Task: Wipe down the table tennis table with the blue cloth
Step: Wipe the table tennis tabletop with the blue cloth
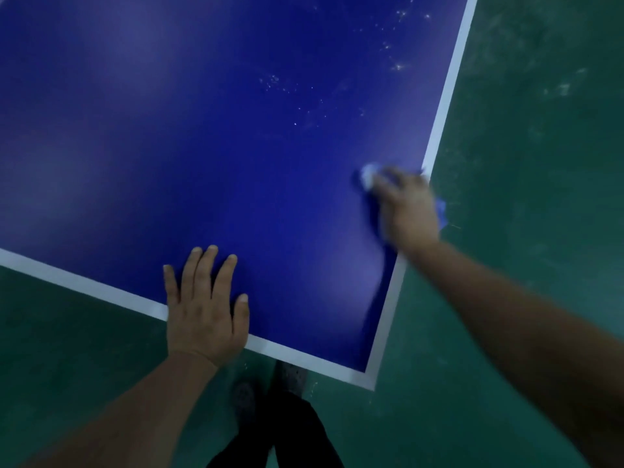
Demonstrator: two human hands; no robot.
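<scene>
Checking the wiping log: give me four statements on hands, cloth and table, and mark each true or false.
1. The left hand lies flat on the table. True.
2. The right hand holds the blue cloth at the table's middle. False: it is near the right edge.
3. White specks remain beyond the cloth. True.
4. The left hand's fingers grip a paddle. False: they hold nothing.

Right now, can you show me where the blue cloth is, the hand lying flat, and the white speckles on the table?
blue cloth [441, 208]: head view, the corner sticking out past the wiping hand.
left hand [202, 309]: head view, back of the hand.
white speckles [398, 66]: head view, bright cluster near the table's white edge.
</scene>
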